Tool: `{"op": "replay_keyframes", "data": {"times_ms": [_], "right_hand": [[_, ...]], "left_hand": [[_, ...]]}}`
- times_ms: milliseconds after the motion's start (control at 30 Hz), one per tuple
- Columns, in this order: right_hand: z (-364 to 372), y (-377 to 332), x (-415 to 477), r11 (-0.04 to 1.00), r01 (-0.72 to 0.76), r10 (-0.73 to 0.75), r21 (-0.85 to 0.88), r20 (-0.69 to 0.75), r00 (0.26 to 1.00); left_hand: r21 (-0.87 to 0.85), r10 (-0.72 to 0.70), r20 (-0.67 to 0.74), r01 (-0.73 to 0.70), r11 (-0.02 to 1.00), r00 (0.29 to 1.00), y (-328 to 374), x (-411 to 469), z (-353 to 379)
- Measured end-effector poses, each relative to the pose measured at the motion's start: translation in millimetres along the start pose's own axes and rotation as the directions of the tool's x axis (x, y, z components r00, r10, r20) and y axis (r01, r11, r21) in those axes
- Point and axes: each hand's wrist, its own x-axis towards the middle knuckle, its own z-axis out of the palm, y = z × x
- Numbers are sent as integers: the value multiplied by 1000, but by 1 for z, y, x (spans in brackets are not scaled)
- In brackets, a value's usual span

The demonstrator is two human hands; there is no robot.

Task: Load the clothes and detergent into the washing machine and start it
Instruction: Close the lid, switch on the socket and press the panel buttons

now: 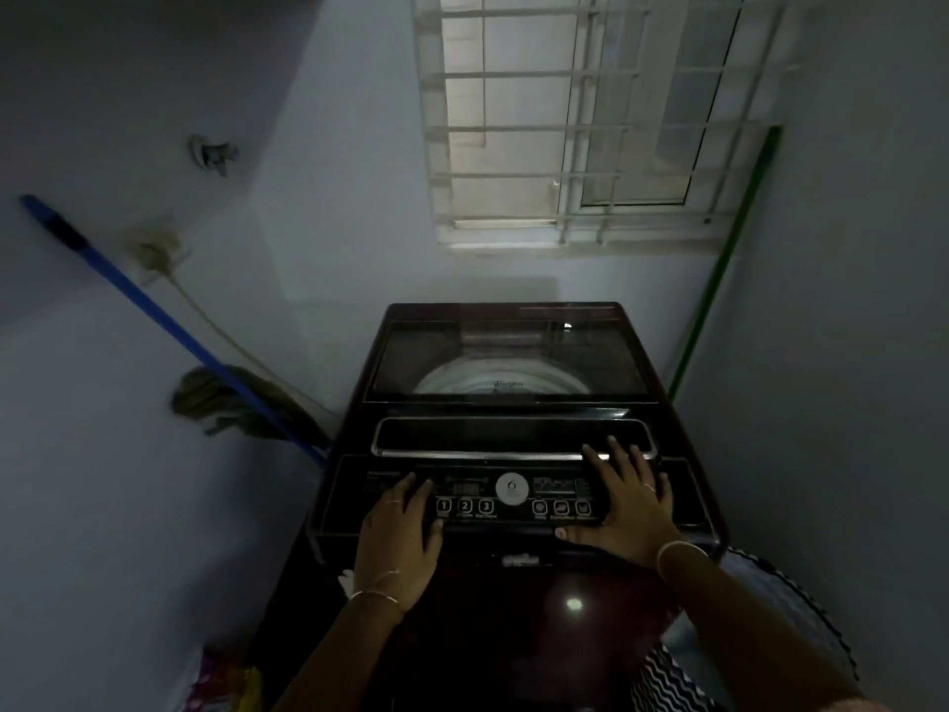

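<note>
Hands lie flat on the near end of the washing machine (513, 454). Its lid (508, 359) is shut. The left hand (398, 537) is spread by the numbered buttons (464, 507), the right hand (629, 501) spread near the handle (513, 439). No clothes or soap show, and the screen looks dark, so I think the wash is not started yet

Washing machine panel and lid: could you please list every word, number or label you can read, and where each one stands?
"1", "2", "3": numbered buttons on the control panel.
"6": white round dial.
Captions under the buttons: too small to read.
Script logo on the drum rim: blurred.
Badge on the front panel: unreadable.
</note>
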Motion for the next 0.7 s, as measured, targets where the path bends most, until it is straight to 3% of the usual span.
{"op": "replay_keyframes", "data": {"times_ms": [233, 700], "right_hand": [[9, -4, -2, 996, -80, 80, 23, 4, 997], [8, -7, -2, 995, -97, 94, 36, 81, 992]], "left_hand": [[132, 96, 35, -100, 986, 995, -10, -25, 1], [165, 1, 97, -17, 986, 995, 11, -20, -1]]}}
